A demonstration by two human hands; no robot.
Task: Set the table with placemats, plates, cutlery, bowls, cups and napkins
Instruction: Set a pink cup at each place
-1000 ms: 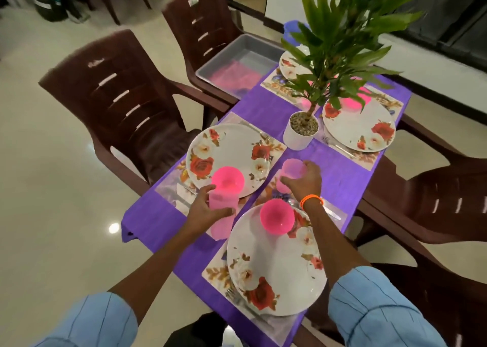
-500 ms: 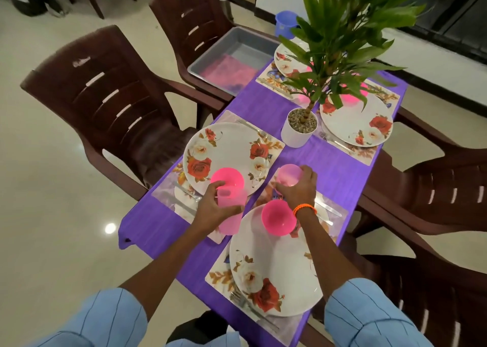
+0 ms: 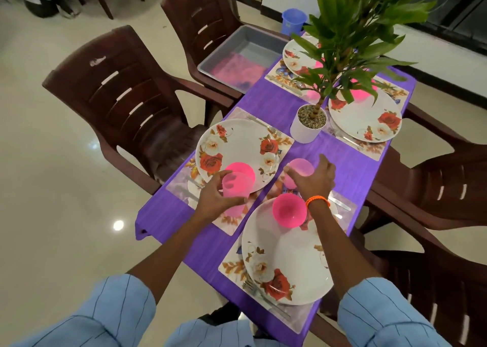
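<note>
The left hand [image 3: 216,199] curls round a translucent pink cup [image 3: 235,186] at the near edge of the left floral plate [image 3: 237,149], in front of a pink bowl [image 3: 240,169] on that plate. The right hand [image 3: 313,180] grips a second pink cup [image 3: 300,168] upright on the purple tabletop [image 3: 350,167], just beyond the pink bowl [image 3: 289,213] on the near plate [image 3: 290,262].
</note>
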